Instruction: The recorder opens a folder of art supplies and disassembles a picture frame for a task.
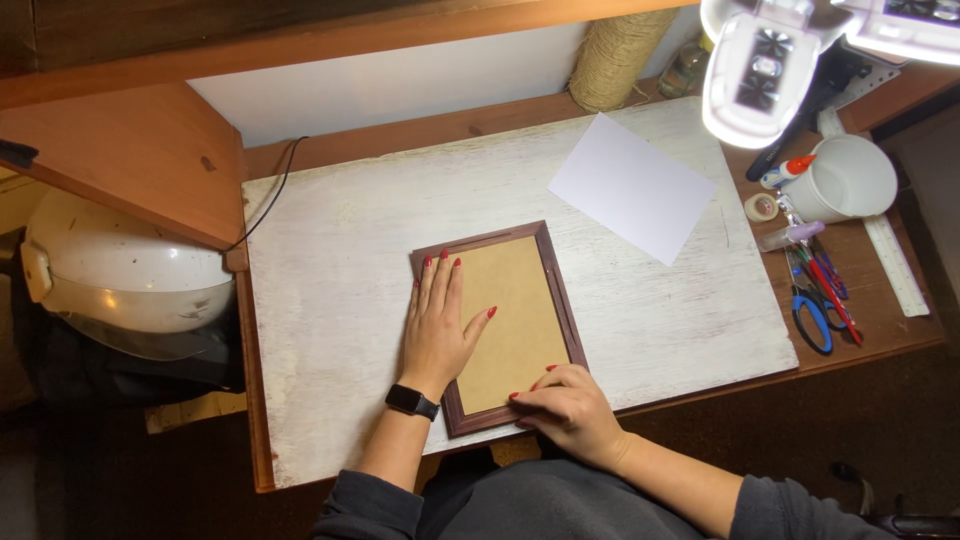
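The picture frame (pixel 500 325) lies face down near the front edge of the whitewashed tabletop (pixel 330 300); the left hand (pixel 437 325) presses flat on it, fingers spread and gripping nothing; the right hand (pixel 568 405) curls loosely at its lower corner. Uneven pressure could skid the frame off the edge or crack its glass. Dark moulded wood borders smooth tan backing board; a white paper sheet (pixel 632 186) lies apart.

Whitewashed, scuffed wooden board (pixel 340 300) lies on brown wooden bench (pixel 880 320). On board: dark brown rectangular picture frame (pixel 560 290) lying back-up with tan backing, near front edge; blank white paper sheet (pixel 632 186) at far right corner. On bare bench right of board: white plastic jug (pixel 850 180), tape roll (pixel 761 207), blue-handled scissors (pixel 812 315), white ruler (pixel 897 268), twine spool (pixel 615 60) at back.
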